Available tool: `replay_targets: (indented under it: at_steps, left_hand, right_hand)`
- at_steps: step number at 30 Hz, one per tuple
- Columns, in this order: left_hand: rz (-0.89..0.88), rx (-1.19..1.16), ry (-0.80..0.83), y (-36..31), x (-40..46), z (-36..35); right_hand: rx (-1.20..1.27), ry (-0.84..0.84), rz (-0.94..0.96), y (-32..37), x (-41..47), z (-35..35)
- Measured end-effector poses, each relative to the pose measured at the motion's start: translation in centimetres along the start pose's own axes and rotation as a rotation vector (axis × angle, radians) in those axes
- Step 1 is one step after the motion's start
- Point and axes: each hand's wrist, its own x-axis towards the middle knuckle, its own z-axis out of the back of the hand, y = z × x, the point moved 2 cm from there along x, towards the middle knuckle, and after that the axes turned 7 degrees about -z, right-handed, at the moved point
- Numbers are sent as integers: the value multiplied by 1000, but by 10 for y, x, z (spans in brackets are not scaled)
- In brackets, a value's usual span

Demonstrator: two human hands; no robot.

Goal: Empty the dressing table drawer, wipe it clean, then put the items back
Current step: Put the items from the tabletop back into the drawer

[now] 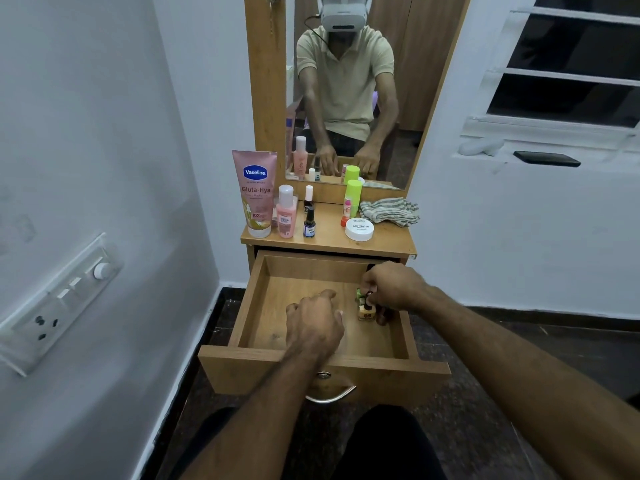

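Reaching into the pulled-out drawer point(263, 327), the right hand point(391, 289) curls its fingers around a small cluster of nail polish bottles point(366, 310) standing at the drawer's right wall; the thumb and fingertips seem to pinch one cap, though which bottle is actually held cannot be told, since the hand covers most of them. The left hand point(313, 327) hovers over the bare middle of the drawer floor, fingers loosely bent and holding nothing.

From this single head view, the step looks like either lifting the last bottles out or setting them back in; the pictures do not settle which. Either way, gripping each bottle by its cap and moving it upright should keep the glass from toppling against its neighbours, and the free hand could steady the rest.

Smooth wood-grain laminate lines the drawer, with a curved metal handle point(330, 396) on its front. On the tabletop point(325, 242) stand a soft pink Vaseline tube point(255, 192), a pink bottle point(286, 211), two slim dark polish bottles point(309, 223), a green-capped container point(352, 199) and a flat white round tub point(359, 229). A crumpled striped cloth point(389, 211) lies beside them, near the mirror point(346, 81).
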Motion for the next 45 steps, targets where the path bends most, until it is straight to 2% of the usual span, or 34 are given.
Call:
replay_targets:
  at_steps: [15, 20, 33, 45]
  left_hand:
    - [15, -10, -8, 3, 3, -4]
    - [4, -21, -7, 4, 3, -5]
    - [7, -28, -8, 3, 3, -5]
    - [8, -30, -10, 5, 4, -7]
  right_hand:
    - [-58, -42, -2, -6, 3, -4]
    - [127, -71, -99, -11, 3, 3]
    - [58, -23, -189, -2, 7, 4]
    - [88, -75, -193, 0, 9, 1]
